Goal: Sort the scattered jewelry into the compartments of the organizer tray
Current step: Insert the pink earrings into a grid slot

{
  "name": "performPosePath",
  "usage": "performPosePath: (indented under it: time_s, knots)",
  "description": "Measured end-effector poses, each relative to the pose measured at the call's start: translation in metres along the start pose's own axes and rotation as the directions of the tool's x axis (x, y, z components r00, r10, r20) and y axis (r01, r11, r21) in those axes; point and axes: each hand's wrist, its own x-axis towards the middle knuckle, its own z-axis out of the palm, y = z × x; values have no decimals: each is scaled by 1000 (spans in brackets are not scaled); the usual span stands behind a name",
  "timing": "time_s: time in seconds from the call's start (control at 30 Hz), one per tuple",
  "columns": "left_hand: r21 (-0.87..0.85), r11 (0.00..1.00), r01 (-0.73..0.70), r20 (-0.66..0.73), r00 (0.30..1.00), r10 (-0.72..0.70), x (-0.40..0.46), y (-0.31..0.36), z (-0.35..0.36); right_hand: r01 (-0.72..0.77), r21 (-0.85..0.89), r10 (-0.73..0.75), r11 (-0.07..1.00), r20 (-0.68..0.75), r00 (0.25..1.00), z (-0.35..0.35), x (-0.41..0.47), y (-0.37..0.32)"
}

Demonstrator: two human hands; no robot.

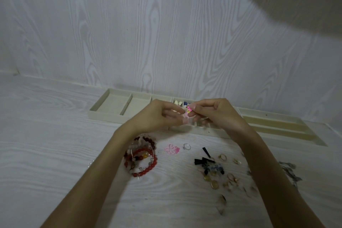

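Your right hand (214,112) and left hand (159,114) meet above the middle of the organizer tray (103,114), both pinching one small pink-and-yellow piece (188,110) between their fingertips — exact type cannot be told. On the table (55,153) near you lie the beaded bracelets (142,157), a pink flower piece (171,149), a silver ring (187,146) and a loose heap of earrings and rings (214,170) — all outside the compartments.
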Motion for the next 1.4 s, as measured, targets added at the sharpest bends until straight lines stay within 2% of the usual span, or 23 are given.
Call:
performPosePath:
  time_s: [0.13,0.23,0.33,0.4,0.57,0.7,0.83,0.97,1.1,1.23,1.4]
  knots:
    - [-69,998,10,0,1000,-10,17,7,-7,-16,36,17,999,-27,999,1,13,1]
    - [-93,996,12,-73,997,-19,30,1,-11,-36,42,38,998,-59,998,1,26,7]
    - [24,1000,7,-136,991,-4,44,-9,-11,-30,-33,27,999,-70,997,-4,39,16]
    - [125,992,23,-129,992,-6,52,-16,-11,-18,-153,9,988,-60,998,-7,47,22]
    - [424,901,89,-110,993,-46,62,-23,-4,41,-494,8,868,97,995,-10,69,28]
    - [524,844,117,-134,990,-54,63,-23,-2,113,-576,29,810,231,973,-7,78,18]
    - [648,755,102,-141,990,-14,63,-24,4,134,-614,51,778,275,960,-4,85,20]
    - [668,732,134,-190,982,-7,65,-27,5,151,-654,65,741,294,954,-2,89,23]
    - [667,727,161,-200,979,-34,66,-28,6,180,-736,90,653,311,946,4,91,22]
    - [659,740,136,-128,989,-67,62,-20,-4,185,-819,68,544,262,963,11,92,22]
    - [697,716,45,-5,998,-58,56,-10,-19,230,-890,-56,392,227,972,18,84,22]
